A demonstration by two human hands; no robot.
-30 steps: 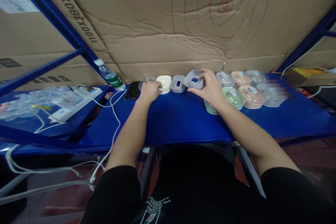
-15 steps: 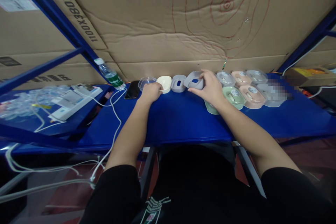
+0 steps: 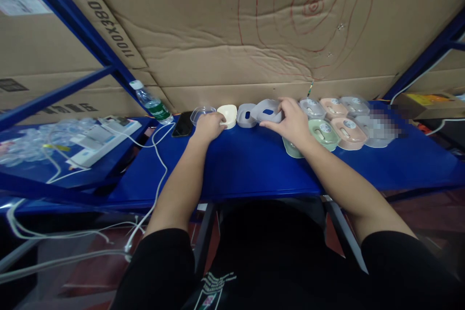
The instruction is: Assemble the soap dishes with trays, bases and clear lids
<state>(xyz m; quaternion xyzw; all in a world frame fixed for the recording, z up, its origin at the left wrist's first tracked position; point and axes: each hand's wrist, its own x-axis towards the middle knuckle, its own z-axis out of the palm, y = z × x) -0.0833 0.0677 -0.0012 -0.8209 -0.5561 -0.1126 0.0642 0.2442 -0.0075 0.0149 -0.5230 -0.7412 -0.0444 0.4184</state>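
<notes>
My right hand [image 3: 292,123] grips a tilted grey tray with an oblong hole [image 3: 268,112] between thumb and fingers. The tray's left side overlaps a second grey holed tray [image 3: 246,115] on the table. My left hand [image 3: 210,127] is closed at the left edge of a cream dish [image 3: 228,115]; its fingertips are partly hidden, so what they hold is unclear. Behind that hand lies a clear plastic piece [image 3: 202,112]. Right of my right hand stand lidded boxes, among them a green one [image 3: 324,136] and a pink one [image 3: 349,135].
A phone [image 3: 182,124] and a water bottle [image 3: 154,105] are at the left of the blue table [image 3: 232,169]. White cables [image 3: 166,167] hang over its left front. A cardboard wall [image 3: 203,19] rises behind, and blue posts stand at both sides.
The grey tray in my right hand has shifted slightly left and overlaps the other grey tray more. My left hand has barely moved.
</notes>
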